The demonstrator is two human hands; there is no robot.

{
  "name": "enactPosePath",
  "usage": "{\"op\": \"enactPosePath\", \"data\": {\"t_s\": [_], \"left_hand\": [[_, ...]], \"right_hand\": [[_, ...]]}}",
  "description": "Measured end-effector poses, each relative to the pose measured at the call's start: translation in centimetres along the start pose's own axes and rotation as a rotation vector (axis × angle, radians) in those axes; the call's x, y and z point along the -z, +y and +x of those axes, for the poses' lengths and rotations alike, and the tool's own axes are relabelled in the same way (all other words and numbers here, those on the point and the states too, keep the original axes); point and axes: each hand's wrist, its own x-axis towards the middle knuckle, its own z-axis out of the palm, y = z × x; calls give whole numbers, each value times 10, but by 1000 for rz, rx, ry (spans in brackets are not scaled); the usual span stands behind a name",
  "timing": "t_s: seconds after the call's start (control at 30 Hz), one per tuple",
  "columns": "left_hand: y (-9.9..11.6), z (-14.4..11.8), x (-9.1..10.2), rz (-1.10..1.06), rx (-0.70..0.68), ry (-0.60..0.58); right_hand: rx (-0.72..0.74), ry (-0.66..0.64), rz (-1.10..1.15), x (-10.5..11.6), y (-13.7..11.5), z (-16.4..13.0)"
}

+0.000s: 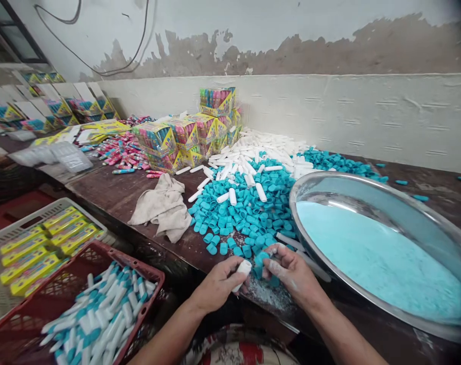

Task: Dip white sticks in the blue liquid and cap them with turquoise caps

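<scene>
My left hand [218, 284] grips a short white plastic tube [243, 269] at the near edge of the dark wooden bench [112, 195]. My right hand [291, 271], dusted with powder, holds a teal cap [259, 261] right beside the tube's end. Just beyond both hands lies a heap of teal caps [245, 213], with loose white tubes [253, 152] piled behind it. A big metal basin [367, 190] holding pale blue powder [378, 258] sits to the right, close to my right hand.
A red crate [146, 271] at lower left holds several capped white-and-teal tubes; a white crate [32, 213] holds yellow packs. A beige rag [164, 208] lies on the bench. Colourful boxes [200, 132] and pink items [123, 152] sit farther back against the wall.
</scene>
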Motion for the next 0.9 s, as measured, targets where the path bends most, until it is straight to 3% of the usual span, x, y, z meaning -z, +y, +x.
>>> {"op": "enactPosePath", "data": {"t_s": [0.13,0.3,0.57,0.73,0.9], "left_hand": [[0,2,-3,126,40,-78],[2,3,-4,292,95,-132],[-1,18,-23,1033,-33,-95],[-4,25,-32,1326,19,-75],[0,28,-36,1407,79,-31]], "right_hand": [[-60,-58,89,-5,-3,-7],[-157,-176,79,5,0,-12],[-275,-358,12,29,1,-14],[-339,-333,165,29,2,-13],[-334,-239,286,18,3,-13]]}}
